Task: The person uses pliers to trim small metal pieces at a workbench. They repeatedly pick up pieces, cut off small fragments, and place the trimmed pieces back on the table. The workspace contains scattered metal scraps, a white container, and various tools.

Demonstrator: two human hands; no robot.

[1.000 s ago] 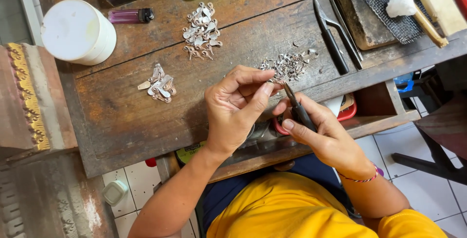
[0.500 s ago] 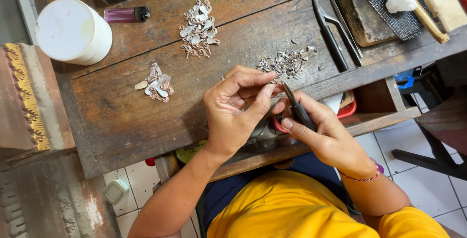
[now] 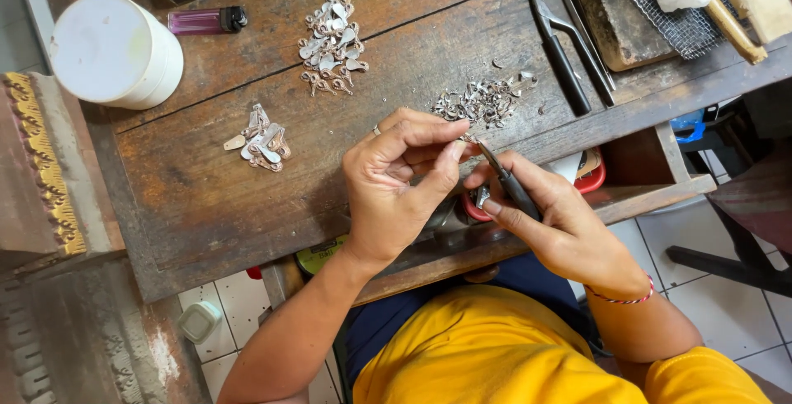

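Hands meet right at the near edge of the wooden counter, close to the body. The left hand has thumb and forefinger pressed together, pinching a tiny metal piece that's mostly hidden by the fingertips, so I can't tell its shape. The right hand is wrapped around small dark pliers, fingers closed on the handles, with the tips angled up to that pinched spot. Looks like the pinch keeps the bit steady while the pliers work on it, which makes sense for something that small.

Just beyond the fingers sits a scattered pile of small silver bits, near enough to grab from without stretching. Two other heaps are kept well apart: a bigger one of looped silver pieces toward the far edge, and a smaller cluster of flat pieces to the left. My guess is they're sorted by kind or stage.

Long black tongs lie right of the pile, and a white round container with a purple lighter beside it sits at the far left.
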